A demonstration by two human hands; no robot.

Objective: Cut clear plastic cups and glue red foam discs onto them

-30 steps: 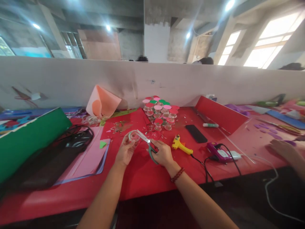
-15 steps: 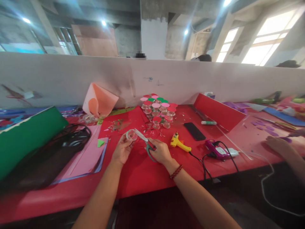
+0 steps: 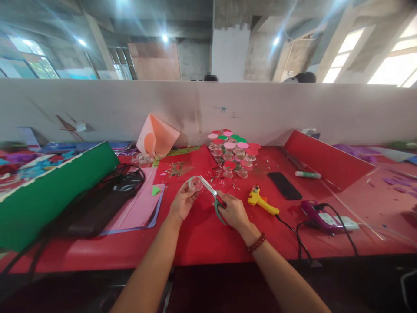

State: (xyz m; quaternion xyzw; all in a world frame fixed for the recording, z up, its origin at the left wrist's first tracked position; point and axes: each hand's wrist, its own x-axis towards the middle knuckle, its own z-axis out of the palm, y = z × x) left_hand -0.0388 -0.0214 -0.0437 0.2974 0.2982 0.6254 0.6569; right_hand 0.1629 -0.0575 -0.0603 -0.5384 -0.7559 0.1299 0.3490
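Note:
Between the fingers of my left hand (image 3: 182,202) is a small clear round plastic cup (image 3: 196,184), its circular end turned toward me. My right hand (image 3: 234,210) grips scissors (image 3: 208,186) with green handles. Their silvery blades point up and left, the tips at the cup's right rim; whether they touch it I cannot tell. Beyond my hands stands a cluster of similar clear cups (image 3: 229,154), stacked and topped with red, pink and green discs. Small scraps (image 3: 176,169) lie on red paper behind my left hand.
Right of my hands lie a yellow glue gun (image 3: 262,202), a black phone (image 3: 285,186), a glue stick (image 3: 308,174) and a purple power strip (image 3: 321,216) with cables. A red board (image 3: 325,158) stands behind. Leftward are pink sheets (image 3: 138,208), a black bag (image 3: 100,204) and a green board (image 3: 58,187).
The view has turned left, so everything sits farther right in the picture. The cup and scissors stay in my hands, almost unmoved relative to each other. A neighbour's hand at right has mostly left view.

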